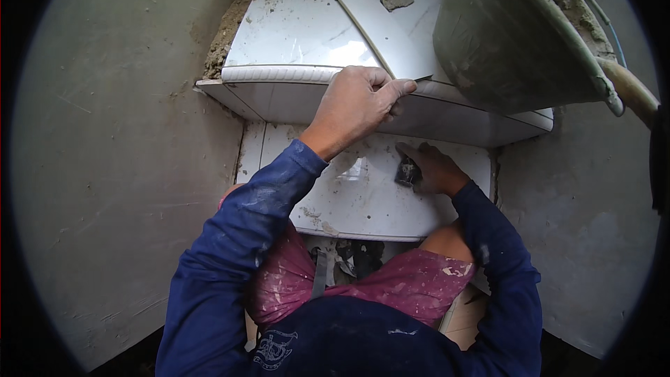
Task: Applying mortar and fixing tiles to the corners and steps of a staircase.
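Observation:
My left hand (359, 106) is closed in a pinch over the front edge of the upper tiled step (293, 35). A thin dark tip shows beside its thumb, and I cannot make out what it belongs to. Just beyond the fingers lies a long white tile strip (380, 21), slanting across the step. On the lower white tiled step (356, 199), my right hand (441, 169) grips a small dark, block-shaped thing (407, 172) with grey smears. Its kind is unclear, since the fingers partly cover it.
A large grey mortar tub (509, 42) stands at the upper right, with a wooden handle (628, 91) by its rim. A broken grey chunk (397, 2) and crumbs lie on the upper step. Grey plastered walls (125, 167) flank both sides, with rubble (230, 35) along the left edge.

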Available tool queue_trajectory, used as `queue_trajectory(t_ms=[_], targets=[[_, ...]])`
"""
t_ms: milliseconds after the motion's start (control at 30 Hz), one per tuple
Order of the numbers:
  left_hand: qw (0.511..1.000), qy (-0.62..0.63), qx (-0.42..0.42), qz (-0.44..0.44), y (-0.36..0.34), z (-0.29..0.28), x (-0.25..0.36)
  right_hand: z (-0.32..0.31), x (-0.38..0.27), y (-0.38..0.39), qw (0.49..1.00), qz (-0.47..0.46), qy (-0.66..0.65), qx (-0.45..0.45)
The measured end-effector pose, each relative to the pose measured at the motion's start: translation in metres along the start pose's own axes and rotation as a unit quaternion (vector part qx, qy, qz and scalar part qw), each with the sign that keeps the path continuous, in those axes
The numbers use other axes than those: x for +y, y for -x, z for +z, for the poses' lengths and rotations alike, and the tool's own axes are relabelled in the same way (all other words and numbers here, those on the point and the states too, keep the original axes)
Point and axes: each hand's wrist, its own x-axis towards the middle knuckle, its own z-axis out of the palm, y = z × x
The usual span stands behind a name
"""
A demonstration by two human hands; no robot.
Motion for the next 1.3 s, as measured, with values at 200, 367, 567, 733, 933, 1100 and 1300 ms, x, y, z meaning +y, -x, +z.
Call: queue_trajectory(t_ms=[200,367,567,733,933,1100,1300], targets=[[0.999,-0.037,0.002,-0.005,0.009,0.001,0.004,0.006,-0.009,-0.001,0.996,0.066,-0.041,0.039],[0.995,0.027,-0.014,-0.096,0.051,0.023,-0.045,0.022,-0.018,0.010,0.979,0.087,-0.106,0.150],[0.941,0.193,0.013,-0.277,0.173,0.018,-0.022,-0.039,-0.169,0.086,0.949,0.032,-0.299,0.097],[0.863,0.260,-0.007,-0.432,0.248,-0.037,0.068,-0.102,-0.246,0.155,0.923,-0.001,-0.382,0.045],[0.766,0.331,0.107,-0.540,0.321,-0.097,0.130,-0.200,-0.233,0.193,0.790,0.181,-0.564,0.158],[0.674,0.450,0.174,-0.559,0.373,-0.119,0.151,-0.233,-0.165,0.221,0.512,0.319,-0.758,0.250],[0.557,0.552,0.304,-0.541,0.406,-0.103,0.178,-0.262,-0.056,0.247,0.529,0.343,-0.700,0.336]])
